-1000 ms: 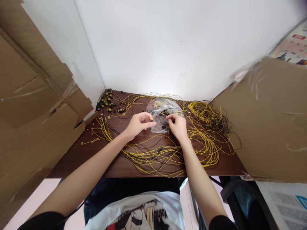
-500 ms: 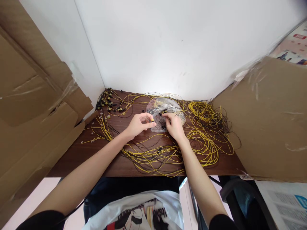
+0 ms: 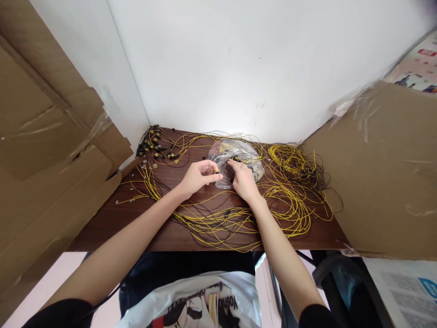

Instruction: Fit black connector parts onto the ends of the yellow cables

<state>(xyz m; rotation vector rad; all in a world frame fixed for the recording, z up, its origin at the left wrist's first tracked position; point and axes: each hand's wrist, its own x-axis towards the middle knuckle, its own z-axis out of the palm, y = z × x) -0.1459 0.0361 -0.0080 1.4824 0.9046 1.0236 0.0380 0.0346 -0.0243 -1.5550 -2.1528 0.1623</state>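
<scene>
My left hand (image 3: 198,176) is closed in a pinch on a small yellow-and-black connector (image 3: 217,171), just left of a clear plastic bag (image 3: 223,183). My right hand (image 3: 243,178) reaches over that bag, its fingers stretched out among dark parts and thin black wires. I see nothing held there, though the thumb's underside is hidden. Small black pieces (image 3: 235,158) lie in the bag near the fingertips. Yellow and black cables (image 3: 218,223) run in a loose bundle across the brown tabletop in front of both hands.
Several black-and-yellow connectors (image 3: 150,143) are heaped at the back left. Coiled yellow cables (image 3: 290,157) sit at the back right. Loose cable ends (image 3: 133,189) fan out on the left. Cardboard panels (image 3: 372,182) flank the table (image 3: 112,228), with a white wall (image 3: 218,68) behind.
My right hand has shifted slightly left, its fingers stretching further over the bag. My left hand stays in place with the connector.
</scene>
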